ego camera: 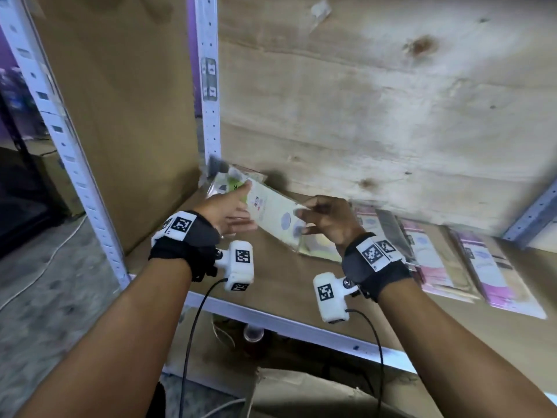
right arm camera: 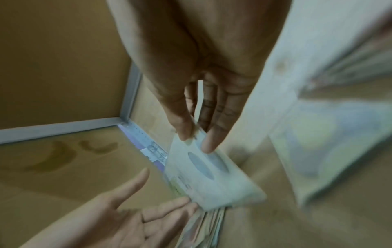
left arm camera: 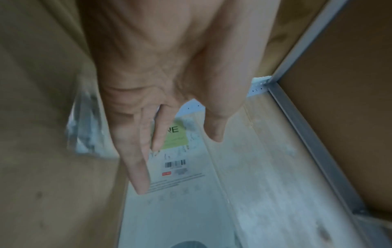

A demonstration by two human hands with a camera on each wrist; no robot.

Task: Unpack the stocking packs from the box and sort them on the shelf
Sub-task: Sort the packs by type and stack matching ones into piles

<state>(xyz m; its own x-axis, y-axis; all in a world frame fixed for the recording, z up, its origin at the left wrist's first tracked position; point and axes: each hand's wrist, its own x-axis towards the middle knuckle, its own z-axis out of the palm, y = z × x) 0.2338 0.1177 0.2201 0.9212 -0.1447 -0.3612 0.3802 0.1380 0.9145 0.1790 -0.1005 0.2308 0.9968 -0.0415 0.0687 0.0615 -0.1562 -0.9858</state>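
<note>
A pale green stocking pack (ego camera: 271, 206) hangs tilted over the shelf board (ego camera: 265, 285). My right hand (ego camera: 316, 220) pinches its near end between thumb and fingers (right arm camera: 208, 142). In the right wrist view the pack (right arm camera: 212, 176) shows a grey oval window. My left hand (ego camera: 232, 206) is spread flat, its straight fingers (left arm camera: 142, 159) against the pack's far end by the green label and barcode (left arm camera: 176, 161). A pile of green packs (ego camera: 235, 181) lies in the back left corner. Another green pack (ego camera: 319, 251) lies under my right hand.
Pink stocking packs (ego camera: 437, 260) lie in rows to the right on the shelf. A wooden back panel (ego camera: 361, 116) and a white perforated upright (ego camera: 209, 86) bound the bay, with a cardboard sheet (ego camera: 120, 116) on its left. A cardboard box (ego camera: 301, 393) sits below the shelf.
</note>
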